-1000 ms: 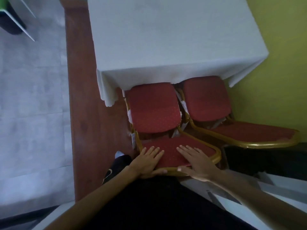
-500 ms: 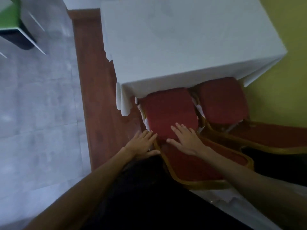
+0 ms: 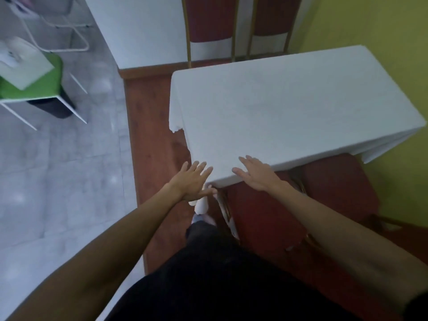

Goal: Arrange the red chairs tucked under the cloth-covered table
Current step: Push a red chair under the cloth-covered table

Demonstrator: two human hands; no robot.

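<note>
Table (image 3: 324, 72): rect. top, centre-right of view, fully draped in white cloth (image 3: 289, 112); cloth hanging over near edge and both ends, hem uneven on left side.
L hand (image 3: 193, 181): at near-left corner of table; fingers straight and spread apart, tips over the cloth edge, thumb pointing toward the chair side; nothing held; contact w/ cloth not clear.
R hand (image 3: 256, 174): palm down on cloth just inside near edge, to the right of L hand; fingers straight, slightly fanned; nothing gripped.
Near red chair (image 3: 261, 216): red padded seat w/ gold frame, directly below R hand and forearm; front tucked under cloth edge, rest sticking out toward the body.
Second red chair (image 3: 338, 188): same type, just beside the first on its right, next to the wall; front under near edge, most of pad exposed.
Far chair A (image 3: 209, 19), far chair B (image 3: 272, 17): red backs, gold frames, upright, side by side beyond far edge of table.
Wood strip (image 3: 150, 147): brown flooring under table and along its left.
Tiles (image 3: 58, 170): grey, further left.
Wall (image 3: 370, 31): yellow-green, right side.
Side table (image 3: 34, 89): green top, white legs, far left, well apart; white box (image 3: 20, 61) on it.
Trousers (image 3: 208, 286): dark, bottom centre.
</note>
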